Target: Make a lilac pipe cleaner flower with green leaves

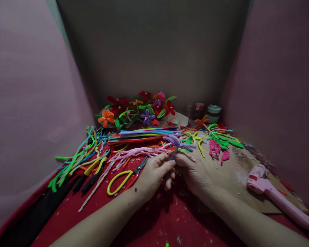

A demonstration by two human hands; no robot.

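Note:
A purple pipe-cleaner flower (179,142), its petals spread outward, rises between my two hands over the red cloth. My left hand (159,169) is closed, thumb and fingers pinching at the flower's base. Close against it, my right hand (189,166) also has its fingers curled round the base; the fingertips are partly hidden. Beside my left wrist lie scissors (121,181) with yellow and red handles. Pink twisted pipe cleaners (136,154) stretch behind my left hand, and a cardboard sheet (221,175) lies under and beyond my right forearm.
Finished pipe-cleaner flowers (146,116) stand at the back. Bundled pipe cleaners (144,133) lie before them. Pliers (92,173) and loose green stems (67,166) are at left. A pink glue gun (275,195), green leaves (224,140) and a lidded jar (213,113) are at right. Pink walls flank the table.

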